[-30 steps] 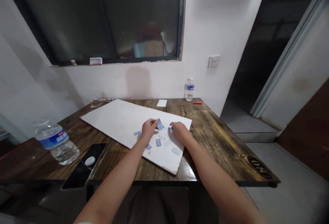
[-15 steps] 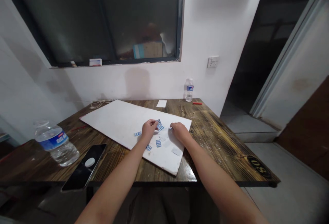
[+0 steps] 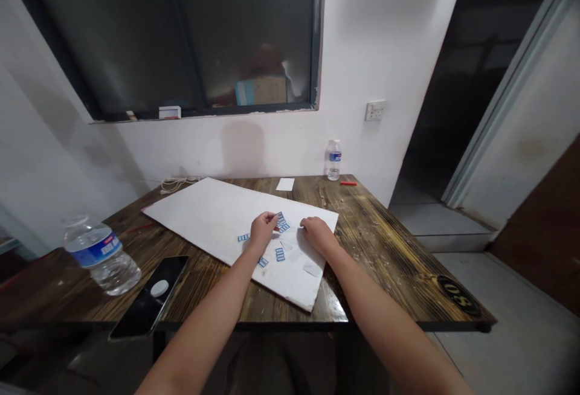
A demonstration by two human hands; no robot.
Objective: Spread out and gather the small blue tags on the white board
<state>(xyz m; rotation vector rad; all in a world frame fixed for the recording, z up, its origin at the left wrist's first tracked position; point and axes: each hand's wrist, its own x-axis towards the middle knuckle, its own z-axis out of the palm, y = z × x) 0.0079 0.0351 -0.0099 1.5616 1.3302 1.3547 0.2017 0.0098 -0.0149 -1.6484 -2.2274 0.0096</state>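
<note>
Pinching a Blue Piece Over a White Board

The left hand [image 3: 264,229] has its fingers squeezed close on a small blue-and-white piece [image 3: 281,220]. That piece is above the white board [image 3: 194,208], between the two hands. The right hand [image 3: 317,235] is just beside it, with its fingers curled close. I cannot tell if they hold anything.

More blue bits [image 3: 280,254] lie on the board, near the left hand. A pale slip [image 3: 310,270] lies by the board's edge. The board sits on a brown wood table [image 3: 371,250]. A black phone [image 3: 145,309] is on the left, with a round white cap [image 3: 159,289] on top.
</note>
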